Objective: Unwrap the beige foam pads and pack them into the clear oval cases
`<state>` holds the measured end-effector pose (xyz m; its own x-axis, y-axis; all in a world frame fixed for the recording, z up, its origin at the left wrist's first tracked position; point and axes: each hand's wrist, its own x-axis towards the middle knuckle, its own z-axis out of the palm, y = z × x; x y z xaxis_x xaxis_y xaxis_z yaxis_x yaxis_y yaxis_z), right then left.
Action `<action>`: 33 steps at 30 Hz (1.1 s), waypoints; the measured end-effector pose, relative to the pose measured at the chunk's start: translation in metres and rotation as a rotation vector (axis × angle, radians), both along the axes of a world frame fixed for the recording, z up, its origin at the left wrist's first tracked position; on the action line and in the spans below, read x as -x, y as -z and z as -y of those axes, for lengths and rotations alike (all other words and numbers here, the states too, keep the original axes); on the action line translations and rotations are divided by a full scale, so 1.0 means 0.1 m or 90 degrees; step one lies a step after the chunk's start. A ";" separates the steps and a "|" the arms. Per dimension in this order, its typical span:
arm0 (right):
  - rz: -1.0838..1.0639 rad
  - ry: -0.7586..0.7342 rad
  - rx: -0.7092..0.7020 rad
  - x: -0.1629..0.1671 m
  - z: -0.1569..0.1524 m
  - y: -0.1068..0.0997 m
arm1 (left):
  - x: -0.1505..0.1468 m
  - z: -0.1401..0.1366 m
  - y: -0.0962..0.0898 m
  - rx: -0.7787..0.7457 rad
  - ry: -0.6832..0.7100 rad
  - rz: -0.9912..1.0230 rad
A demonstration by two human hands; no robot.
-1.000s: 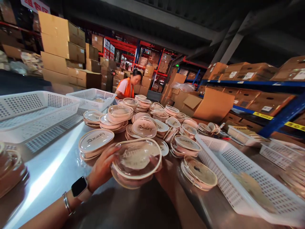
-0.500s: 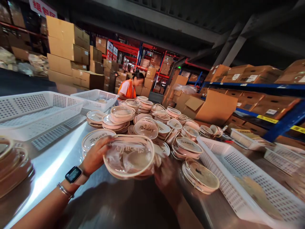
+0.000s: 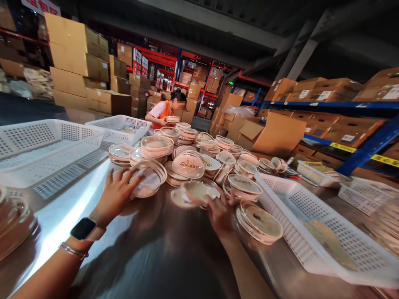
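Observation:
Oval clear pouches with pale pink edging, some lettered "beauty", lie heaped on the metal table. My left hand (image 3: 116, 193), with a watch on its wrist, is open; its spread fingertips rest at the edge of a clear pouch (image 3: 151, 178) on the near left of the heap. On the other side, my right hand (image 3: 220, 211) has its fingers closed at the edge of a blurred clear pouch (image 3: 198, 193), low in front of the heap. A lettered pouch (image 3: 188, 166) leans just behind it. Beside my right wrist sits a short stack of pouches (image 3: 260, 222).
A white perforated basket (image 3: 307, 245) stands at the right, with two more baskets, a large one (image 3: 71, 145) and a smaller one (image 3: 143, 126), at the left. More pouches (image 3: 17, 224) sit at the near left edge. Across the table a person (image 3: 162, 113) in an orange vest handles a pouch.
The pouch held up between both hands has gone down to the heap. My left hand has opened and shifted left; my right hand has moved slightly up. The co-worker now holds up a pouch.

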<state>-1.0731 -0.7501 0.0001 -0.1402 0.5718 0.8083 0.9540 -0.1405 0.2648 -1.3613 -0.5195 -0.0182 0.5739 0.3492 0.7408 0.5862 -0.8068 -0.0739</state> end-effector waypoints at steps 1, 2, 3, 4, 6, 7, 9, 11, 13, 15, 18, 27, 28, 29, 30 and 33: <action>0.006 -0.003 0.033 0.03 -0.02 0.03 | -0.01 -0.01 0.02 -0.027 0.045 0.012; 0.010 0.001 0.067 0.05 -0.04 0.07 | -0.02 -0.03 0.04 -0.056 0.092 0.034; 0.007 0.013 0.096 0.08 -0.06 0.10 | -0.01 -0.04 0.05 -0.090 0.139 0.066; -0.002 0.029 0.117 0.10 -0.08 0.13 | -0.01 -0.05 0.06 -0.122 0.181 0.106; -0.029 0.062 0.131 0.14 -0.11 0.18 | 0.01 -0.03 0.07 -0.173 0.240 0.198; -0.039 0.065 0.125 0.17 -0.11 0.20 | 0.01 0.00 0.07 -0.189 0.260 0.241; -0.057 0.050 0.097 0.22 -0.11 0.21 | 0.00 0.07 0.07 -0.205 0.287 0.293; -0.072 0.024 0.092 0.27 -0.10 0.20 | -0.02 0.14 0.07 -0.223 0.296 0.303; -0.093 0.015 0.119 0.28 -0.09 0.18 | -0.02 0.17 0.06 -0.246 0.284 0.305; -0.120 0.011 0.150 0.26 -0.09 0.17 | -0.01 0.19 0.04 -0.227 0.217 0.316; -0.142 -0.006 0.180 0.20 -0.11 0.18 | 0.03 0.19 0.01 -0.134 0.009 0.313; -0.100 -0.060 0.047 0.26 -0.13 0.12 | -0.21 0.36 0.10 0.097 0.028 0.166; -0.102 -0.064 0.026 0.30 -0.11 0.10 | -0.26 0.45 0.10 0.182 0.110 0.190; -0.101 -0.071 0.014 0.35 -0.09 0.07 | -0.30 0.57 0.10 0.304 0.209 0.225; -0.099 -0.082 0.013 0.41 -0.06 0.04 | -0.35 0.69 0.09 0.458 0.318 0.257; -0.061 -0.176 0.071 0.60 0.01 0.01 | -0.47 1.08 0.08 0.932 0.544 0.380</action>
